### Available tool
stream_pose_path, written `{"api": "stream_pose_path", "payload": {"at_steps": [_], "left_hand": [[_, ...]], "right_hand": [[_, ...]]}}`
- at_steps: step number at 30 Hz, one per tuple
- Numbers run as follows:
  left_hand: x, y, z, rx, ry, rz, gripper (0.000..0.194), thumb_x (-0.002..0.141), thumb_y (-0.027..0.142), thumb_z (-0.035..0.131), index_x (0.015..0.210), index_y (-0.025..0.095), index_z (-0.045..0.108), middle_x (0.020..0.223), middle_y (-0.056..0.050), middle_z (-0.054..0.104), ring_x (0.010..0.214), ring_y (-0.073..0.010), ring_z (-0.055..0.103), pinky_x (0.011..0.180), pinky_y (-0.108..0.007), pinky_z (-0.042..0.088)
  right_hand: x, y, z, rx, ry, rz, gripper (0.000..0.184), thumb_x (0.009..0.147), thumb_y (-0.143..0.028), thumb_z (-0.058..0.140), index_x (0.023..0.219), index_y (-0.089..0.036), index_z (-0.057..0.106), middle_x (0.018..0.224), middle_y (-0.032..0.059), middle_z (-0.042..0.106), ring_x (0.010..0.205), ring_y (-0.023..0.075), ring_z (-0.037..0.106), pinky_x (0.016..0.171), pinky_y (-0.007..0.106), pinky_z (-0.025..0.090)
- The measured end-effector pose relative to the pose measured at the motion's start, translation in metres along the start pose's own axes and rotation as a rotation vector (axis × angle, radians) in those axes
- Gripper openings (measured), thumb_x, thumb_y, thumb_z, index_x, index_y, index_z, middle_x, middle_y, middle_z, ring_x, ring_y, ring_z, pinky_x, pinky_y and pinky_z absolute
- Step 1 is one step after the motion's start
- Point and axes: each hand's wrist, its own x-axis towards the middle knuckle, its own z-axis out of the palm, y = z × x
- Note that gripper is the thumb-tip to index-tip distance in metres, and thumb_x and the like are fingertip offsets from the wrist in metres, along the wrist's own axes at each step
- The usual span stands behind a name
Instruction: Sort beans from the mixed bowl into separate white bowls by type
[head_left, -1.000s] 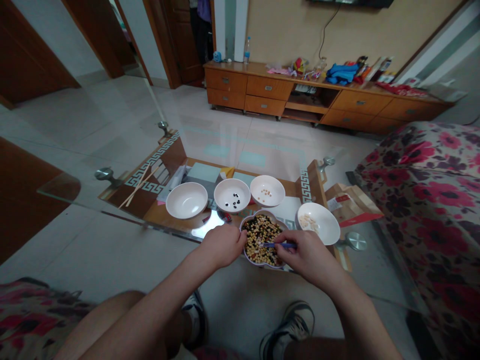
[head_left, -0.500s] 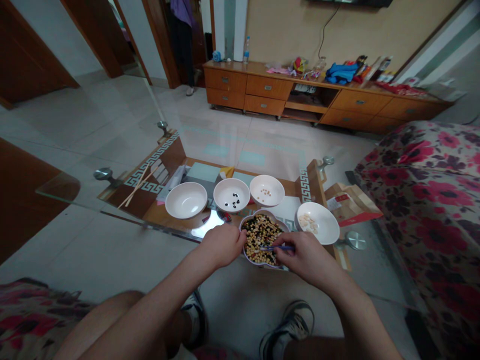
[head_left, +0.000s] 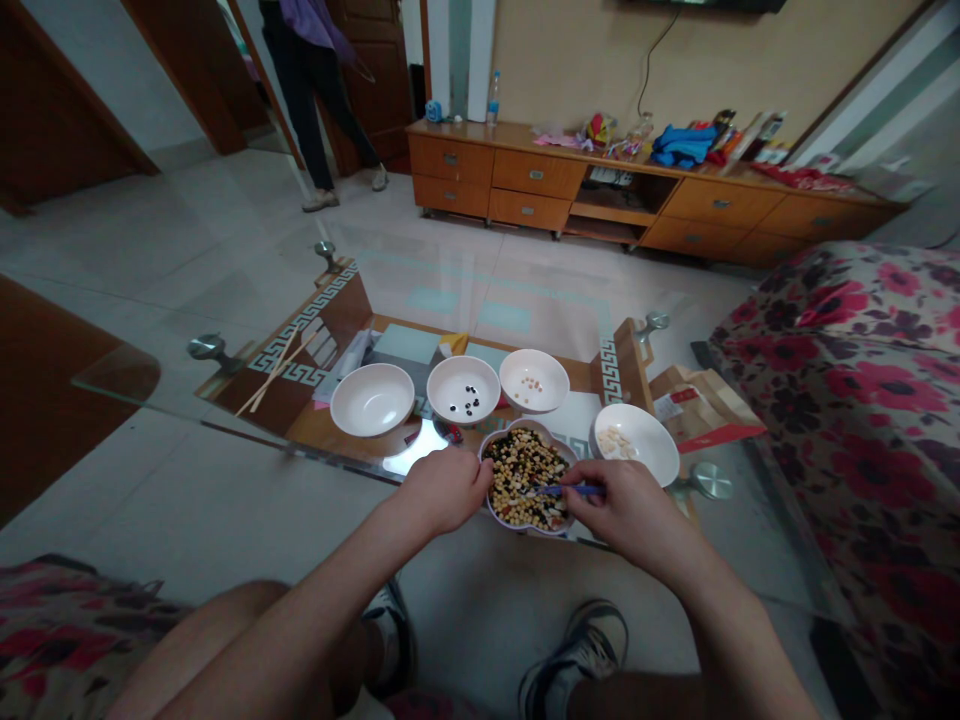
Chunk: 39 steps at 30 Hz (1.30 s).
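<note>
Lobed bowl (head_left: 553, 438) left of bag (head_left: 711, 404), label (head_left: 677, 402) unreadable

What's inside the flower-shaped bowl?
The flower-shaped bowl holds a mix of pale yellow and dark bean-like pieces; the blue tool in the right hand reaches over them. The bowl's bottom is covered, and the right hand hides part of its right side.

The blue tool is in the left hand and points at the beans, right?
Not quite: the blue tool is in the right hand, as the head view shows. It does point at the beans.
</note>
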Motion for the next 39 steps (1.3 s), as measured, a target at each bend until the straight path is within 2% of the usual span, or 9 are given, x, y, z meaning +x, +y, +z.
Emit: {"api": "stream_pose_path", "payload": {"at_steps": [2,7,13,19,28,39], "left_hand": [[0.0001,0.0002,-0.0001,0.003,0.0,0.0,0.064,0.102,0.046,0.021,0.097,0.014,0.076,0.103,-0.02,0.076,0.095,-0.0322,0.073,0.082,-0.044,0.055],[-0.0004,0.0012,-0.0018,0.009,-0.009,0.0,0.064,0.103,0.045,0.021,0.098,0.013,0.076,0.102,-0.02,0.076,0.094,-0.0319,0.073,0.082,-0.044,0.055],[-0.0004,0.0009,-0.0014,-0.004,0.004,0.009,0.063,0.102,0.044,0.022,0.096,0.013,0.076,0.102,-0.02,0.077,0.093,-0.0334,0.073,0.08,-0.045,0.055],[0.0,0.0016,-0.001,0.015,-0.003,-0.004,0.064,0.102,0.045,0.021,0.097,0.013,0.076,0.102,-0.02,0.077,0.094,-0.032,0.073,0.082,-0.043,0.055],[0.0,0.0022,-0.002,0.018,-0.003,0.005,0.064,0.102,0.045,0.021,0.096,0.013,0.076,0.101,-0.02,0.077,0.093,-0.0318,0.073,0.08,-0.043,0.056],[-0.0009,0.0019,-0.002,0.009,0.004,-0.001,0.065,0.102,0.046,0.021,0.094,0.013,0.076,0.101,-0.021,0.077,0.093,-0.0334,0.074,0.079,-0.044,0.056]], "right_hand": [[-0.0003,0.0001,-0.0005,0.002,0.02,0.009,0.021,0.081,-0.029,0.061,0.083,-0.022,0.081,0.065,0.0028,0.072,0.054,0.0151,0.059,0.054,0.028,0.039],[-0.0001,-0.0009,0.0007,-0.006,-0.06,-0.024,0.02,0.082,-0.025,0.06,0.083,-0.022,0.08,0.065,0.0018,0.071,0.053,0.0135,0.056,0.053,0.027,0.037],[0.0007,0.0021,0.003,-0.007,-0.088,-0.033,0.02,0.082,-0.024,0.061,0.088,-0.022,0.08,0.068,0.0018,0.073,0.055,0.014,0.059,0.055,0.027,0.039],[0.0017,0.0029,0.0045,0.016,-0.086,-0.041,0.019,0.08,-0.02,0.063,0.087,-0.022,0.08,0.076,0.0027,0.076,0.06,0.0144,0.061,0.057,0.026,0.041],[0.0033,0.0029,0.0031,0.018,-0.043,-0.086,0.022,0.084,-0.02,0.059,0.081,-0.021,0.08,0.073,0.0028,0.076,0.06,0.015,0.064,0.058,0.028,0.041],[0.0034,0.0017,0.0057,0.059,-0.072,-0.099,0.024,0.087,-0.02,0.057,0.081,-0.021,0.08,0.072,0.0029,0.076,0.059,0.0146,0.063,0.055,0.026,0.04]]}}
